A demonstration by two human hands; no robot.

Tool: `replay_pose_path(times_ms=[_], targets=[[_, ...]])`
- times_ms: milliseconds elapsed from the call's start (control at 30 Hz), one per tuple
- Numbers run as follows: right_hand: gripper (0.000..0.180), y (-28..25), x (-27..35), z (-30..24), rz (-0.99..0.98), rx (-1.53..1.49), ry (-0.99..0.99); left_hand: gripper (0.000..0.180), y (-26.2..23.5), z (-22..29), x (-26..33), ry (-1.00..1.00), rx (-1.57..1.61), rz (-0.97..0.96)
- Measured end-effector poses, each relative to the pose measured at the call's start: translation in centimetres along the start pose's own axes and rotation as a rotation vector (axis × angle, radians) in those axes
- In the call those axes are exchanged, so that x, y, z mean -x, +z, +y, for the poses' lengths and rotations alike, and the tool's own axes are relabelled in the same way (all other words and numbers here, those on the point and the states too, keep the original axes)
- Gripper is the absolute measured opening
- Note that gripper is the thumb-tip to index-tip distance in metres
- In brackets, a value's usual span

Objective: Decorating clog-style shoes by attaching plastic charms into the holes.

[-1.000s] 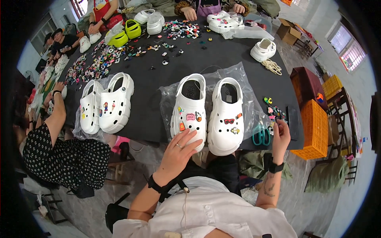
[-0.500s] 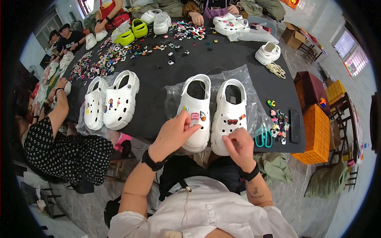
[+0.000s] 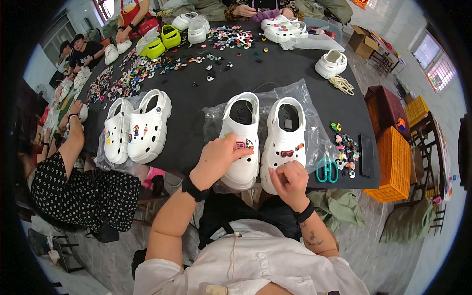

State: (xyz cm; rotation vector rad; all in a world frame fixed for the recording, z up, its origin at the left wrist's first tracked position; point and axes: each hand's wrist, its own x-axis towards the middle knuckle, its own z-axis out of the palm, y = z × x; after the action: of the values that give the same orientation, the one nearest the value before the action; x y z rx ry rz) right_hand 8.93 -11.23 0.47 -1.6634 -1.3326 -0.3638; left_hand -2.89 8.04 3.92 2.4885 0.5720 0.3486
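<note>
The person's left hand (image 3: pixel 219 158) lies over the toe of the left white clog (image 3: pixel 241 142), fingers spread and pressing down on its top, most likely to keep the shoe from sliding. Just past the fingertips sits a pink charm (image 3: pixel 240 145) already fixed in the clog's top. The right hand (image 3: pixel 290 181) is curled narrow at the toe of the right white clog (image 3: pixel 283 140), fingertips bunched as if pinching something small against the shoe; whether a charm is between them cannot be told. Above that hand a red charm (image 3: pixel 287 153) shows on the same clog. Both clogs rest on a clear plastic bag (image 3: pixel 314 113) spread on the black table (image 3: pixel 196 123). To the right of the right hand lie teal scissors (image 3: pixel 327 171) and a small heap of loose charms (image 3: pixel 346 147), close enough to reach. Left of the left hand stands another pair of white clogs (image 3: pixel 137 129).
</note>
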Motion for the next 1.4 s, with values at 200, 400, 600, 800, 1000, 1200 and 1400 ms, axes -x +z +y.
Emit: replay_pose_path(times_ms=[200, 400, 600, 800, 1000, 1200, 1400], targets=[[0.028, -0.1, 0.0, 0.1, -0.006, -0.004, 0.016, 0.040, 0.0, 0.2, 0.5, -0.003, 0.047, -0.020], [0.028, 0.0, -0.1, 0.0, -0.005, -0.007, 0.012, 0.025, 1.4, -0.7, 1.2, 0.073, 0.021, 0.101], [0.028, -0.1, -0.2, 0.0, -0.010, -0.032, 0.030, 0.019, 1.3, -1.5, 0.9, 0.193, 0.018, 0.060], [0.032, -0.3, -0.5, -0.3, -0.004, -0.006, 0.023, 0.019, 0.3, -4.5, 0.9, 0.087, 0.436, -0.077], [0.068, -1.2, -1.2, -2.2, -0.339, 0.173, 0.021, 0.022, 0.1, -3.6, 1.3, 0.065, 0.479, -0.115], [0.071, 0.1, -1.3, -3.4, -0.530, 0.261, -0.166, 0.020, 0.8, -3.9, 0.8, 0.160, 0.377, -0.134], [0.070, 0.2, -1.3, -3.1, -0.531, 0.240, -0.170, 0.018, 1.4, -5.8, 1.0, 0.163, 0.639, -0.186]])
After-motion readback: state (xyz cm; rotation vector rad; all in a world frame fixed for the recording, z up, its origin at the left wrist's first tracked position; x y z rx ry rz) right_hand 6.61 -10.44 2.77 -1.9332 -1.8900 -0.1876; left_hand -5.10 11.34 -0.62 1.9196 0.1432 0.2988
